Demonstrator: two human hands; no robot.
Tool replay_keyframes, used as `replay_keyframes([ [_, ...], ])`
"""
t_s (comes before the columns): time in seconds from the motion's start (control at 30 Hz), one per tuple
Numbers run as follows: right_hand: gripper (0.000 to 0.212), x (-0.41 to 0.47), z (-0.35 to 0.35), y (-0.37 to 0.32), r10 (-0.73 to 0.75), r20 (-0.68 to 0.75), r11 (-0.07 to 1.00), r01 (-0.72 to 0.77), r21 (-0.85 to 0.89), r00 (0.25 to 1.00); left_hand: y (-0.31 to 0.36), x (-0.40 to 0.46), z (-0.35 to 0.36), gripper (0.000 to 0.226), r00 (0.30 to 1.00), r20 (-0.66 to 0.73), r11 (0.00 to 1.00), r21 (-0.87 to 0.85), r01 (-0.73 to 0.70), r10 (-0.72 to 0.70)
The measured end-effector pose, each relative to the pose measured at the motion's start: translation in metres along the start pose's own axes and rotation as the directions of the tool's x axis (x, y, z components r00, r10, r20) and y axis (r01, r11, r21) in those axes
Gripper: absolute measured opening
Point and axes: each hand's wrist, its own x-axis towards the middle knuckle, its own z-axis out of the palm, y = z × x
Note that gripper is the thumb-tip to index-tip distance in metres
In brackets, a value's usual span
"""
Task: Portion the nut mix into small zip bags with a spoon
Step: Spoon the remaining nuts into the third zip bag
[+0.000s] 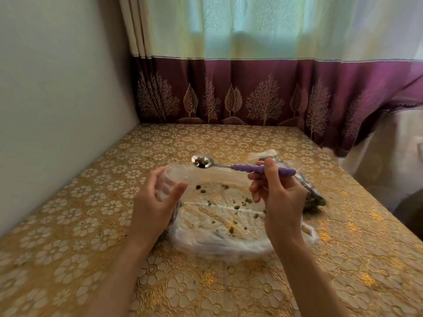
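1. Risk: the spoon, loaded with a small heap of nut mix, is level above the far edge of the clear zip bag; a tilt before the bowl reaches the bag's mouth would likely drop pieces onto the table.
2. Risk: the film is limp, so the mouth may collapse if the left hand loosens. Loose nut pieces already show on or in the plastic.
3. Left hand: fingers curled, holding the bag's left edge.
4. Right hand: thumb and fingers pinch the spoon's purple handle.
5. Hands are well apart. The supply bag lies behind the right hand.
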Motion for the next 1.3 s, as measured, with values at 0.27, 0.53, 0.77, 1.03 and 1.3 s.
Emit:
replay_keyframes([
  [0.27,0.022,-0.010,0.010,0.003,-0.007,0.242,1.000,0.000,0.030,0.970,0.000,-0.001,0.002,0.096,0.999,0.047,0.999,-0.024,0.025,-0.024],
  [0.53,0.019,-0.002,0.001,0.007,0.073,0.162,0.997,-0.078,0.027,0.984,-0.001,-0.001,0.000,0.098,0.999,0.020,0.996,-0.084,0.034,-0.033],
  [0.77,0.032,0.021,-0.020,-0.004,0.053,0.003,0.983,-0.052,-0.175,0.999,-0.004,-0.001,-0.001,0.101,0.999,0.005,0.995,-0.086,0.051,-0.050],
  [1.03,0.032,0.036,-0.042,-0.015,0.042,0.184,0.814,0.074,-0.577,0.982,-0.005,0.000,-0.002,0.103,0.999,-0.003,0.997,-0.070,0.044,-0.044],
  [1.3,0.035,0.027,-0.058,-0.019,0.184,0.202,0.866,-0.061,-0.496,0.962,-0.006,0.000,-0.002,0.107,0.999,0.003,0.997,-0.067,0.036,-0.036],
])
